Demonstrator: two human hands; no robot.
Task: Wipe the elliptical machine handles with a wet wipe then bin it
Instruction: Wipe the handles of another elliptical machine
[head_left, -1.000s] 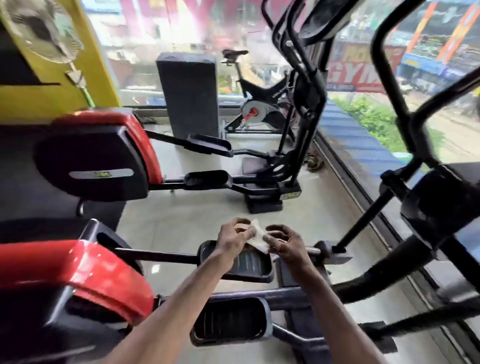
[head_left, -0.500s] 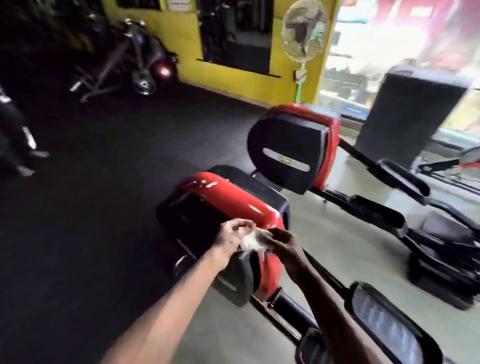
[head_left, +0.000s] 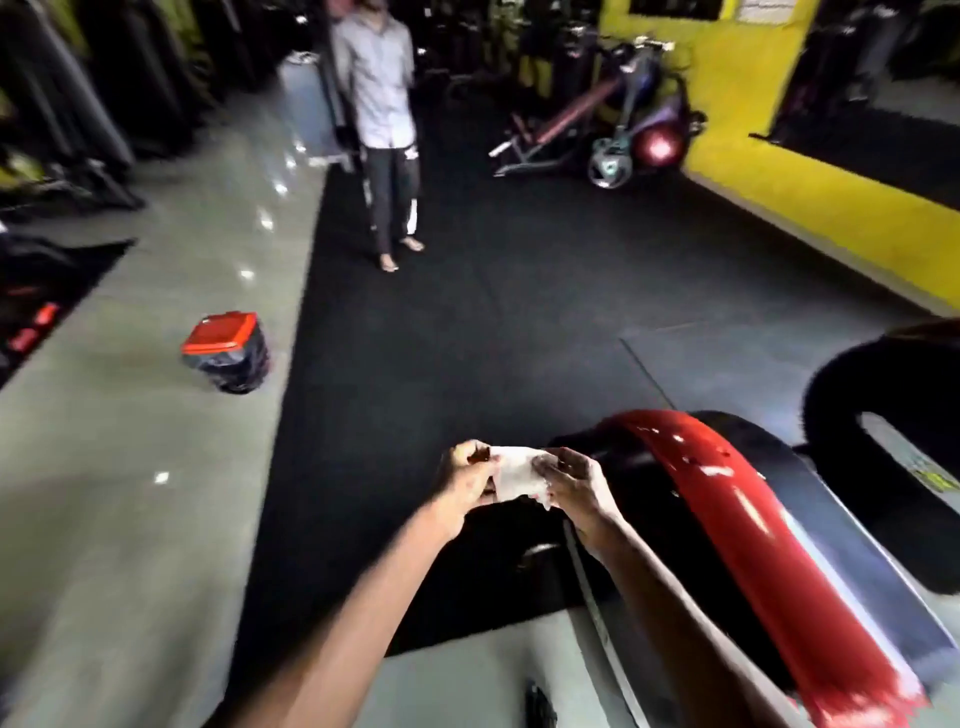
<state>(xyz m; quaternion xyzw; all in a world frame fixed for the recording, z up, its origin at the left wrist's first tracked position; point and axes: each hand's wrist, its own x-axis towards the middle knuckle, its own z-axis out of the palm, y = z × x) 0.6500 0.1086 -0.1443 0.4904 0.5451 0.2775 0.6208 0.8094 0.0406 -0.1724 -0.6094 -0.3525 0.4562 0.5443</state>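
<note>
Head view: crumpled white wet wipe (head_left: 517, 470) hangs between left hand (head_left: 465, 480) and right hand (head_left: 574, 486), each grip pinching an edge. Best ball it into one hand, freeing the other for the red-lidded black-bagged bin (head_left: 223, 332), well apart on the grey floor (head_left: 130, 467).
</note>
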